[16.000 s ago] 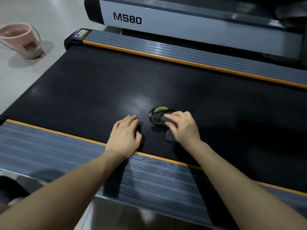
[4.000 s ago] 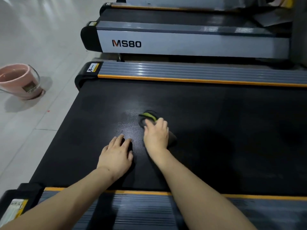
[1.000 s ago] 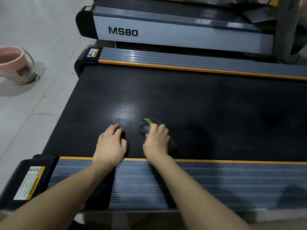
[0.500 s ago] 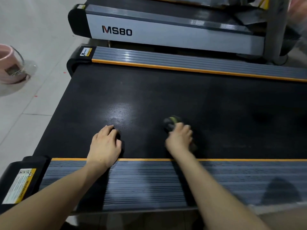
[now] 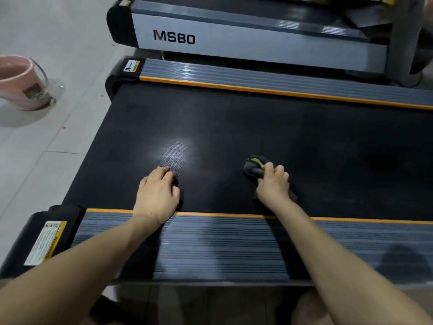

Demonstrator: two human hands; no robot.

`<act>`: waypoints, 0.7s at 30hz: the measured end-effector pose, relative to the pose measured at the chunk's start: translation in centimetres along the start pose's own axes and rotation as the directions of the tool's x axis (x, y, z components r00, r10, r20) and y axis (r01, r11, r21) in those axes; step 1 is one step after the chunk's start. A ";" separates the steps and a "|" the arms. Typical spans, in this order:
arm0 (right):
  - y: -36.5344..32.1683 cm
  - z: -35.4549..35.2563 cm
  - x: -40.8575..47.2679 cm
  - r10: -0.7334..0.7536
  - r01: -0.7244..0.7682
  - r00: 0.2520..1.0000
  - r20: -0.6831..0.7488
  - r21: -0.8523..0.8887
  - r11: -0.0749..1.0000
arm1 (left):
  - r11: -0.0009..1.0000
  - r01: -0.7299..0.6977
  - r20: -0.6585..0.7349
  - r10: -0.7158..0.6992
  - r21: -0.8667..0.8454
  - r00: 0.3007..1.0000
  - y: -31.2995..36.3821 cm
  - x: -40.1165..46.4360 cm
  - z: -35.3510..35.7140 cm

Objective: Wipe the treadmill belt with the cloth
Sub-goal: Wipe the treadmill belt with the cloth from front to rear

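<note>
My right hand (image 5: pixel 273 184) grips the cloth (image 5: pixel 254 166) on the belt (image 5: pixel 257 127), near the close edge. My left hand (image 5: pixel 158 193) presses flat beside it (fingers straight). The bunched cloth could skip spots if I rush.

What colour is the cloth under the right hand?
Dark grey with a yellow-green patch, on the cloth gripped by the right hand; head view.
</note>
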State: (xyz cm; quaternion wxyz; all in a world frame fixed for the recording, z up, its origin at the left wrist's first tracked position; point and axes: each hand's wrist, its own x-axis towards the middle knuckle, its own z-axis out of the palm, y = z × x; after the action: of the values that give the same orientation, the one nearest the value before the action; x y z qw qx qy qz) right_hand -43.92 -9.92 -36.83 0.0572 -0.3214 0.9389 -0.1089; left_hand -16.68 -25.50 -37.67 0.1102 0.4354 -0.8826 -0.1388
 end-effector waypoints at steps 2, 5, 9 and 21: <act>-3.8 1.2 -1.6 -0.125 0.123 0.992 0.031 0.048 0.991 | 0.999 0.027 -0.008 -0.027 0.017 1.000 -0.1 -0.3 -0.2; -10.9 3.1 -4.9 -0.406 0.388 0.909 0.094 0.165 0.907 | 0.996 0.077 -0.022 -0.077 0.042 0.997 -0.5 -0.8 -1.0; -13.0 3.4 -5.7 -0.572 0.548 0.812 0.111 0.188 0.815 | 0.990 0.095 0.000 -0.095 0.102 0.995 -1.8 -2.1 -1.8; -2.9 2.0 -2.2 -0.637 0.605 0.769 0.064 0.251 0.756 | 0.989 0.122 -0.049 -0.118 0.086 0.992 -1.7 -2.6 -1.5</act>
State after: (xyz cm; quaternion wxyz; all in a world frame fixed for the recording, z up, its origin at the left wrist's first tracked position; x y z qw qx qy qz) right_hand -40.10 -11.13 -37.99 0.1207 -0.6140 0.7542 -0.1992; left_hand -13.43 -24.65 -36.99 0.1015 0.4951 -0.8575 -0.0960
